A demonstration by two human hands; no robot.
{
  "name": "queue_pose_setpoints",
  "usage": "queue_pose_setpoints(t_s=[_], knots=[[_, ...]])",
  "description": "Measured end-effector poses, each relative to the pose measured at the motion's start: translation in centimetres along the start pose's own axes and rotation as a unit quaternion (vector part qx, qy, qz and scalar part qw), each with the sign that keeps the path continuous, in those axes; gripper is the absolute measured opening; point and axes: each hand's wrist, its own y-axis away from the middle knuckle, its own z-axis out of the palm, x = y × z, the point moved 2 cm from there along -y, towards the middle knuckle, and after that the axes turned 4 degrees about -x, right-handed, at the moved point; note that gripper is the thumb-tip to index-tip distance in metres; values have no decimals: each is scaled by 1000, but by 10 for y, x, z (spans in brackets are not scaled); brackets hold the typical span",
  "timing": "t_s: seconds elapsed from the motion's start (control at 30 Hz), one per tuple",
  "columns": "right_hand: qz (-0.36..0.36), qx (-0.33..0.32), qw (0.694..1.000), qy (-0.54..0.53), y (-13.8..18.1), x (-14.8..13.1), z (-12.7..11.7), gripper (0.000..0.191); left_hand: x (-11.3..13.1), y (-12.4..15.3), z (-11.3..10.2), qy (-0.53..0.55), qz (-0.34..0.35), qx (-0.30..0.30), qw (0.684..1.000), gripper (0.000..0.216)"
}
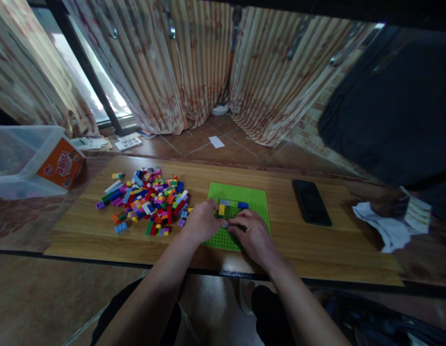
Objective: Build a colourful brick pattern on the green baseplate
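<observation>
A bright green studded baseplate [257, 201] lies on the table in front of me. On it, grey, green, yellow and blue toy bricks stand in an angled row, with a blue brick [243, 205] at the right and a yellow brick [221, 210] at the left. My left hand [203, 221] is closed over the plate's left side, beside the yellow brick. My right hand [251, 233] pinches from the right. The fingertips of both hands meet at a small greyish toy brick [226, 224], mostly hidden by the fingers.
A heap of mixed toy bricks [151, 197] lies left of the plate. On the right are a black phone [311, 202] and crumpled white paper [383, 226]. A clear plastic bin [24, 158] with an orange label stands beyond the wooden table's [295, 254] left end.
</observation>
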Motion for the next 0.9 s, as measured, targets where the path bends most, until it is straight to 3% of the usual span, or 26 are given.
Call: queue_pose_setpoints(t_s=[0.27,0.6,0.9], knots=[[5,29,1000,7,1,1,5,10,-6,0,6,3,17,10,1000,35],[36,-8,999,-36,-8,3,0,11,-3,-6,3,11,7,-9,1000,35],[46,19,998,-38,-5,2,4,12,-2,4,3,7,22,5,1000,32]])
